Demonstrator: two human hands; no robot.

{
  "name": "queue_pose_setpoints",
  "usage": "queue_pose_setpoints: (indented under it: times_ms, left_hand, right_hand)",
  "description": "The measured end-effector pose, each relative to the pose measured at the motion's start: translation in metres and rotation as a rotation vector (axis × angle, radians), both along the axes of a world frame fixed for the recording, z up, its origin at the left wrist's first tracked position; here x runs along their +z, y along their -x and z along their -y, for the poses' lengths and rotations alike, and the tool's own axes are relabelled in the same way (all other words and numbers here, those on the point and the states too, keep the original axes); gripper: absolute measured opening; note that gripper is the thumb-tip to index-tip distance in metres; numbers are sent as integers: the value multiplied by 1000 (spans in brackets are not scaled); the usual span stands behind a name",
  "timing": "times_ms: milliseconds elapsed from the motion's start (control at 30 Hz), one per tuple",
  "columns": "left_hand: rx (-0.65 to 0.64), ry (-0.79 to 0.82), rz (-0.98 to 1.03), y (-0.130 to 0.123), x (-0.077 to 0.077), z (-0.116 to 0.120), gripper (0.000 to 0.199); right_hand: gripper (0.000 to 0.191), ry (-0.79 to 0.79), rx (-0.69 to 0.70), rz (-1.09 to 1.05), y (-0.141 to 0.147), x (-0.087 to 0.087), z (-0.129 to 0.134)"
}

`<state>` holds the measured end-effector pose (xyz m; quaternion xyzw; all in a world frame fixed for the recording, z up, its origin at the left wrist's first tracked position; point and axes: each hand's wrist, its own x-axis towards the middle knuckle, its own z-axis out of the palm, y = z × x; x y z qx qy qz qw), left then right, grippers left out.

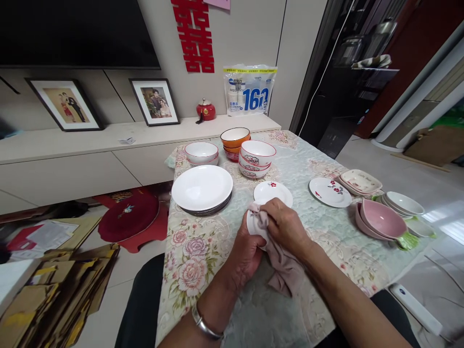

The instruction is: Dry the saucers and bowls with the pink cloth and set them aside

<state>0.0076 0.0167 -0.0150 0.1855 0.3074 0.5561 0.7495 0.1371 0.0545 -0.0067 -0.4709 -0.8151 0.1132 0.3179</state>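
Holding a small white dish point(253, 226) over the near middle of the table point(319, 227), the left hand point(246, 253) curls its fingers under and around the dish's lower rim, gripping it from below. The dish is mostly hidden: only a pale, glossy sliver of its rim and face shows at the left of the hands, plain white where it can be seen. The right hand point(286, 224) is closed over a dusty-pink cloth point(284, 268), pressing a fold of it against the dish's face; the rest of the cloth hangs down in soft folds between the wrists and rests on the floral tablecloth. A silver bangle point(205, 326) sits on the left wrist.

Just beyond the hands lies a small saucer point(272, 192) with a red flower print, close to but apart from the held dish. Toward the left edge stands a stack of large white plates point(202, 188), and behind it, near the far left corner, a white bowl with a red rim point(201, 152). At the far edge, an orange bowl point(235, 137) stands on another bowl, and just in front of it is a stack of red-patterned bowls point(257, 158). Right of centre lies a flowered plate point(329, 192); further toward the right edge are squarish pale dishes point(360, 181), pink bowls point(380, 220) with a green handle, and a stack of white bowls point(404, 203).
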Motion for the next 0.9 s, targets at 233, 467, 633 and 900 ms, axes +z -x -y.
queue_pose_setpoints:
  times_ms: [233, 467, 633, 900]
  left_hand:
    - [24, -8, 34, 3, 1, -2, 74]
    - [3, 19, -14, 2, 3, 0, 82]
    - [19, 44, -1, 1, 0, 0, 58]
    - [67, 66, 30, 6, -1, -5, 83]
  right_hand:
    - [22, 107, 256, -109, -2, 0, -3]
    - [26, -152, -181, -88, -7, -11, -8]
    - [25, -34, 205, -181, 6, -4, 0]
    - [24, 3, -81, 52, -12, -5, -6]
